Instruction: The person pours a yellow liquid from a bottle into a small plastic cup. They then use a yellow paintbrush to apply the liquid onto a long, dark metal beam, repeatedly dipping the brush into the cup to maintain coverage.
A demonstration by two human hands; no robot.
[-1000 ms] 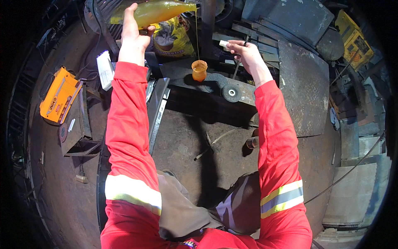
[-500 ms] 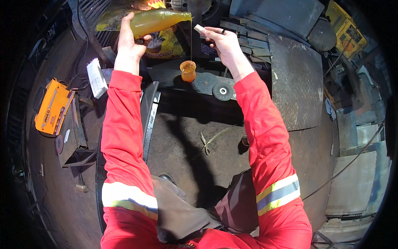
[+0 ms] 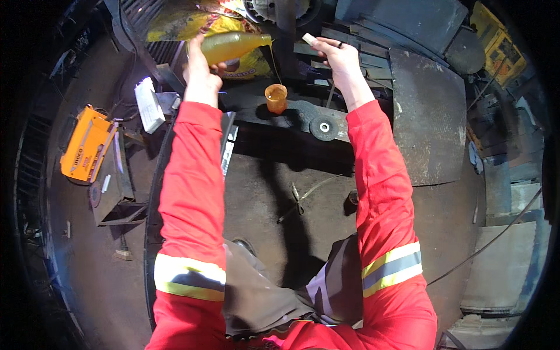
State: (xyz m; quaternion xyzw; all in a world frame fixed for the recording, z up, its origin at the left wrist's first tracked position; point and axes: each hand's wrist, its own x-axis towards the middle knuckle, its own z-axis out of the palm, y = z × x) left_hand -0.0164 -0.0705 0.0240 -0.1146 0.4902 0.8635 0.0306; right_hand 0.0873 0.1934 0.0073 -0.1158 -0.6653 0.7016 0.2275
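My left hand is wrapped round a bottle of yellowish liquid, held tilted nearly level with its mouth to the right. From the mouth a thin stream falls into a small orange cup on a dark metal bench. To the right, my right hand pinches a small whitish piece, perhaps a stopper, apart from the bottle. Beside the cup lie a dark abrasive disc and a smaller grinding disc with a light centre hole.
An orange case and a white box are at the left. A large metal sheet stands right of the bench, near stacked metal pieces. A yellow printed sack lies behind the bottle. A strap or cord rests on the floor.
The whole view has shifted, so things sit a little further right. The left hand still tilts the bottle over the cup, and the right hand keeps its pinch.
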